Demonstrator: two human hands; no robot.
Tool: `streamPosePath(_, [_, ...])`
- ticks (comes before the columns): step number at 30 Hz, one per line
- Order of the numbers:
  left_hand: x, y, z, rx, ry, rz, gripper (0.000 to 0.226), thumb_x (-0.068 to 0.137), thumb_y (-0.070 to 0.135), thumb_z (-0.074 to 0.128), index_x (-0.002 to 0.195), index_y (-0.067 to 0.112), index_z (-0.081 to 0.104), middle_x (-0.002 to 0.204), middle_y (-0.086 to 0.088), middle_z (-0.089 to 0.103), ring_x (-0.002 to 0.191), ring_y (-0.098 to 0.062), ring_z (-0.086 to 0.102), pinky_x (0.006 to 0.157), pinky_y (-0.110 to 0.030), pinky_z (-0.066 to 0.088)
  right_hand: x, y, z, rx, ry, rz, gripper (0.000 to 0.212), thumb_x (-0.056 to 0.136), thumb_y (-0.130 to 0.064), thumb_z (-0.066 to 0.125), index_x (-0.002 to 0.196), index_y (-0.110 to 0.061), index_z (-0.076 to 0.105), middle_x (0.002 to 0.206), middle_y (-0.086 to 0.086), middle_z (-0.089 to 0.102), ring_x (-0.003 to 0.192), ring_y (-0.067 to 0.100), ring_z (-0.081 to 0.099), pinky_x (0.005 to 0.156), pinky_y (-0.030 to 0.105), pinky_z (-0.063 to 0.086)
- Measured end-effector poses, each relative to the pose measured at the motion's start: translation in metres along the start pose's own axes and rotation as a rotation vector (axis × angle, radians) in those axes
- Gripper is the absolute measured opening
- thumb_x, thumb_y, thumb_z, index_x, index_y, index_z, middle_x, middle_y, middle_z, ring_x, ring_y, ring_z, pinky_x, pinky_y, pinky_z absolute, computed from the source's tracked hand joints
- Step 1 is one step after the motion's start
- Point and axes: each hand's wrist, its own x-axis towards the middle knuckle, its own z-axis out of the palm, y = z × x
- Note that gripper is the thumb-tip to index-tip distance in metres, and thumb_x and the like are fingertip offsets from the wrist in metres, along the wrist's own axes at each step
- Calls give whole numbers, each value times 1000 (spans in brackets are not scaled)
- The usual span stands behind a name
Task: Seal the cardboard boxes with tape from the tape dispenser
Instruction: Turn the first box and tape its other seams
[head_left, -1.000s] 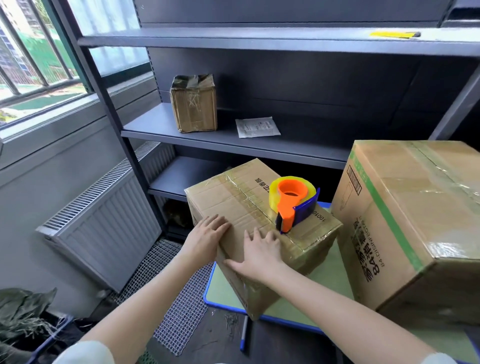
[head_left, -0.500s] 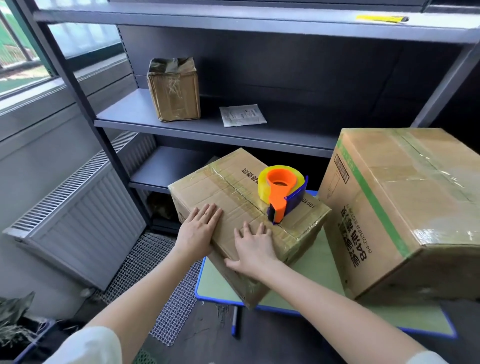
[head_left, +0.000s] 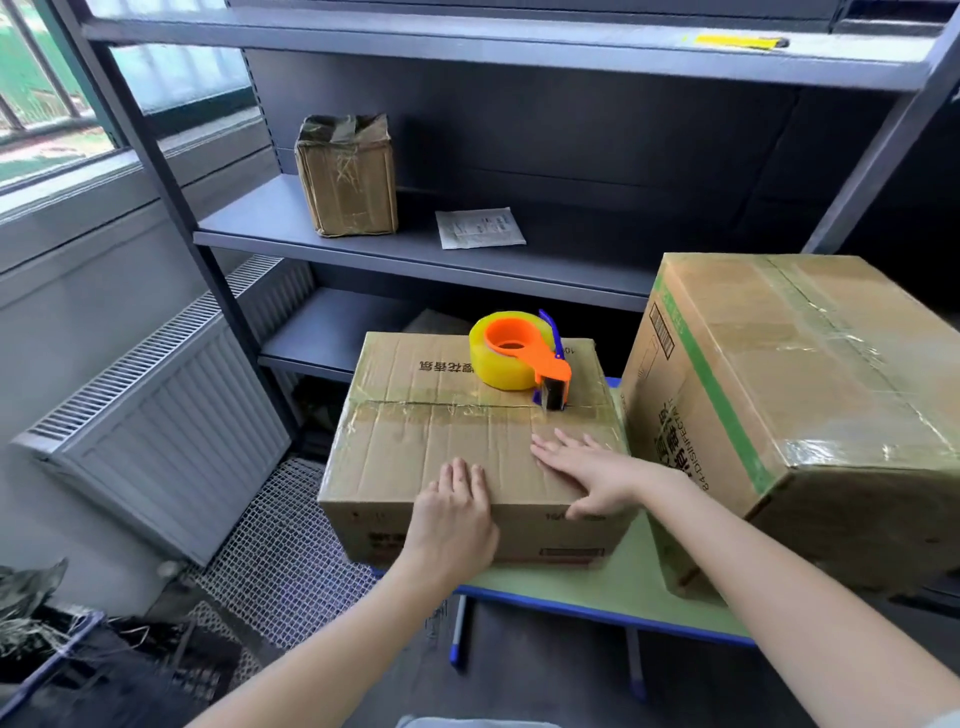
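Note:
A small cardboard box sits square to me on a green table, with clear tape along its centre seam. On its far top lies an orange and blue tape dispenser with a yellowish roll. My left hand lies over the box's near top edge, fingers straight. My right hand rests flat on the box top, near the right side, just in front of the dispenser. A larger taped cardboard box with a green stripe stands to the right, close beside the small one.
A grey metal shelf unit stands behind, holding a small taped box and a paper sheet. A yellow object lies on the top shelf. A radiator and wire mesh are at the left, with dark debris at the lower left.
The small box has turned from a diagonal pose to square with me. Both hands shifted along with it, and the dispenser rode on top, its handle now pointing right.

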Motion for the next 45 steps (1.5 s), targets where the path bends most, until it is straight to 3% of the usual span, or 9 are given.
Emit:
streamPosePath(4, [-2, -32, 0, -237, 118, 121, 43, 74, 32, 40, 91, 13, 74, 96, -3, 73, 71, -18, 71, 45, -27, 53, 0, -6, -7, -11, 26, 37, 95, 85, -28, 66, 152, -19, -1, 158, -6, -5, 146, 16, -5, 118, 37, 1])
streamPosePath(8, [-6, -84, 3, -258, 152, 94, 49, 77, 30, 37, 104, 10, 73, 113, -4, 69, 107, -19, 64, 91, -36, 47, 8, -35, -7, -25, 113, 63, 92, 86, -52, 59, 152, -23, 2, 159, 1, -3, 146, 25, -1, 119, 40, 9])
streamPosePath(13, [-9, -127, 4, -397, 102, -242, 49, 98, 21, 40, 143, 2, 34, 154, -16, 21, 139, -30, 29, 113, -33, 22, 33, -78, -2, -97, 155, 14, 91, 87, -57, 52, 152, -22, -1, 159, 5, -7, 146, 28, -2, 118, 45, 8])
streamPosePath(28, [-24, -92, 11, -512, 153, -393, 52, 99, 24, 36, 146, 4, 27, 152, -9, 30, 119, -27, 54, 93, -32, 42, 45, -64, -10, -102, 47, -144, 67, 97, -28, 49, 150, -33, 8, 158, -3, -8, 146, 21, -7, 116, 41, -4])
streamPosePath(33, [-37, -37, 10, -328, 8, -346, 58, 95, 26, 33, 149, 8, 19, 155, -12, 21, 105, -25, 61, 81, -28, 46, 29, -29, -24, -135, 11, -42, 71, 93, -1, 48, 148, -36, 19, 157, -14, 2, 146, 15, 7, 118, 37, 14])
streamPosePath(35, [-38, -22, 12, -241, 2, -260, 57, 88, 25, 38, 140, 2, 40, 141, -21, 44, 79, -27, 68, 56, -28, 45, 23, -26, -27, -75, 19, 25, 68, 92, 4, 40, 146, -35, 28, 157, -13, 8, 145, 17, 13, 115, 36, 22])
streamPosePath(39, [-33, -32, 15, -91, 171, -27, 37, 67, 27, 51, 87, 6, 75, 74, -9, 72, 29, -19, 50, 34, -16, 25, 23, -49, -21, 2, 37, 118, 55, 92, -12, 39, 147, -15, 32, 159, 6, 7, 145, 32, 10, 116, 45, 21])
streamPosePath(42, [-25, -67, 8, -122, 266, 62, 37, 79, 25, 39, 78, 11, 74, 53, 3, 60, 38, -14, 56, 33, -16, 38, 26, -79, -8, -43, 89, 122, 67, 97, -45, 38, 150, -11, 18, 158, 13, 5, 144, 36, 7, 117, 46, 15])
streamPosePath(45, [-11, -99, 6, -104, 265, 161, 42, 76, 23, 39, 96, 9, 73, 73, -1, 66, 60, -18, 64, 49, -22, 52, 34, -108, 1, -45, 134, 120, 84, 90, -66, 33, 152, -14, 9, 158, 13, 2, 144, 37, 2, 117, 51, 9])
